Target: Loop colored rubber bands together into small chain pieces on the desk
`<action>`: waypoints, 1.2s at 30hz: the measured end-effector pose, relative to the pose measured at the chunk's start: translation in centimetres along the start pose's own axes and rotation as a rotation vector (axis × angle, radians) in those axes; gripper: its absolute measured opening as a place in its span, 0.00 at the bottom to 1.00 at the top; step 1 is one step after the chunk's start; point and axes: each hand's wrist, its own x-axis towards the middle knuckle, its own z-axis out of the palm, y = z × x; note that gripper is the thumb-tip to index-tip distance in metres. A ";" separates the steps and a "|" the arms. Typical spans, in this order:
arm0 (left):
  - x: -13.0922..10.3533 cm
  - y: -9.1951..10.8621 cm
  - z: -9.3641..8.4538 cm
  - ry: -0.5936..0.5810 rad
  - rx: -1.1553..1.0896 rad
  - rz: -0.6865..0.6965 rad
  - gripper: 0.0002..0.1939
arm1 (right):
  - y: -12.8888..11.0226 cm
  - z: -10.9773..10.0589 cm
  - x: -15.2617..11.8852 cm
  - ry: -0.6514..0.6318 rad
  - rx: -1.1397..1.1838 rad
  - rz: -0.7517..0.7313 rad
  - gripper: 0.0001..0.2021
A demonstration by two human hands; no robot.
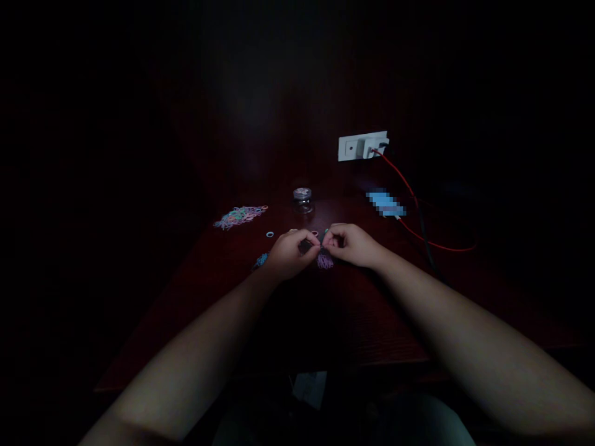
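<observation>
Thumb and fingertips of my left hand (294,253) are pinched together, meeting those of my right hand (349,244) over the dark red table (297,334). Whatever lies between the two pinches is too small and dim to make out. Just below the fingertips is a small bunch of purple bands (325,261). A cluster of blue bands (262,259) sits beside my left wrist, partly hidden by it. One light blue band (270,235) lies apart, left of my left hand. A pink band (315,233) shows behind the fingertips.
A pile of mixed coloured bands (239,216) lies at the back left. Behind my hands stands a clear round container (303,199). A blurred blue device (385,202) lies at the right, with a red cable (409,186) running to the wall socket (351,148).
</observation>
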 end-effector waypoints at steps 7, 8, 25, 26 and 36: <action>0.1 0.4 -0.3 -0.045 0.025 0.039 0.02 | 0.1 -0.3 0.0 -0.060 -0.094 -0.004 0.03; 0.1 0.4 -0.3 -0.062 0.026 0.053 0.02 | 0.1 -0.4 0.0 -0.068 -0.119 -0.007 0.03; 0.0 -0.4 0.0 -0.230 0.126 0.086 0.03 | 0.9 -1.1 0.0 -0.107 -0.397 0.137 0.05; 0.0 -0.4 0.0 -0.232 0.126 0.084 0.03 | 1.0 -1.1 0.0 -0.108 -0.403 0.156 0.05; 0.2 0.1 -0.1 -0.109 0.146 -0.004 0.02 | 1.0 -0.8 -0.1 -0.176 -0.315 0.169 0.07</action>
